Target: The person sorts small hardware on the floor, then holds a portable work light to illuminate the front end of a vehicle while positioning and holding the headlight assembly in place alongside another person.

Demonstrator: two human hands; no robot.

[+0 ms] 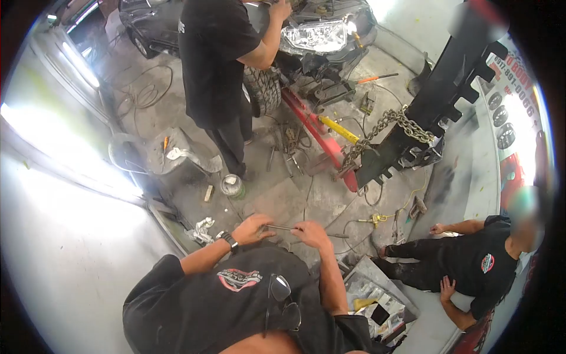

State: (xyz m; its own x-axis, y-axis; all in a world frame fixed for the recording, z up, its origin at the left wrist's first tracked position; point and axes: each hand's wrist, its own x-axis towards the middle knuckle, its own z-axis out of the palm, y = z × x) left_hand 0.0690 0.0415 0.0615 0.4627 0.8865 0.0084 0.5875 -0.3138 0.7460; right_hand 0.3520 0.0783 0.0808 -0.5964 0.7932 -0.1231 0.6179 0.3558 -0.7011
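Observation:
A thin metal rod point(279, 227) spans the gap in front of my chest. My left hand point(253, 229), with a dark watch on its wrist, is closed on the rod's left end. At the other end, the fingers of my right hand point(311, 233) pinch the same rod. Its exact kind is too small to make out, and the gripped ends are hidden by my fingers. Crumpled white paper point(204, 230) lies left of my left hand. An open can point(232, 186) stands on the floor beyond it.
A person in black point(212, 65) stands at the dismantled car front point(318, 41). A red beam point(312, 127) and a black toothed post point(436, 88) with a chain point(383, 127) are ahead. Another person point(466, 265) stands right, near a tool cart point(377, 289). Cables cross the floor.

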